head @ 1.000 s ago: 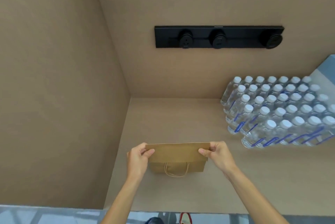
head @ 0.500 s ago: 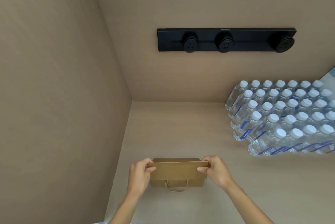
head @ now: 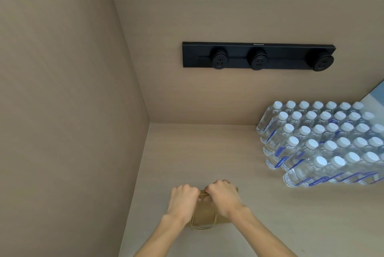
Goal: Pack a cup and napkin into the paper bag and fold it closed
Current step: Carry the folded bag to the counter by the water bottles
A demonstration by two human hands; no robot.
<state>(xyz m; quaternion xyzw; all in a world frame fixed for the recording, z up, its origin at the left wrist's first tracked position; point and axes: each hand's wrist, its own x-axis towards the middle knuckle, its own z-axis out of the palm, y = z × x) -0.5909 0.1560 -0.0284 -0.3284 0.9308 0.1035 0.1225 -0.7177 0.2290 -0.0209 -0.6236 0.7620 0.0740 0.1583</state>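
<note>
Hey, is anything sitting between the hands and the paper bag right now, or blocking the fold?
Nothing visible is in the way. The left hand and right hand are both already on the top edge of the paper bag, side by side. The water bottles stand well off to the right, apart from the bag.

Rows of white-capped water bottles (head: 324,144) stand on the beige counter (head: 207,152); black socket strip (head: 257,56) on the wall.
</note>
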